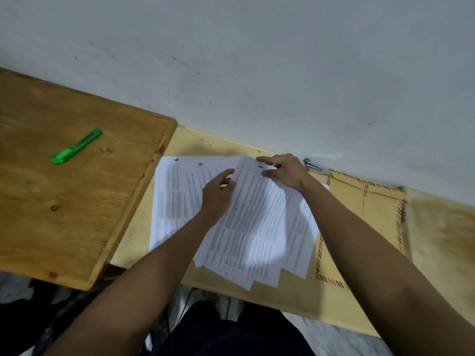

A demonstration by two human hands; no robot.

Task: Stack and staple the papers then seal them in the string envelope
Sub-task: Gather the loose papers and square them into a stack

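**poster1:** Head cam view, so what's the person actually got hold of? Looks like a mess of printed papers [257, 227] fanned out on the pale desk [295, 299].

**poster2:** Right hand [285, 170] pinches the top edge of the sheet marked "1" [257, 206], thumb under, fingers curled over it. Left hand [218, 194] sits at about 9 o'clock of that sheet, fingers bent onto its left edge, touching it. Can't tell if it's really gripping or just resting there.

**poster1:** And the envelope?

**poster2:** Brown string envelope [365, 209] with striped borders lies flat at 3 o'clock of the papers, partly tucked under them. Stapler [314, 167] is at roughly 1 o'clock, against the wall [257, 60], just beyond the right hand.

**poster1:** Green thing at 10 o'clock?

**poster2:** Utility knife [75, 146], on the darker wooden board [64, 214], well apart from everything else. Sheets marked "6" [169, 201] and "5" [198, 181] lie under the left forearm.
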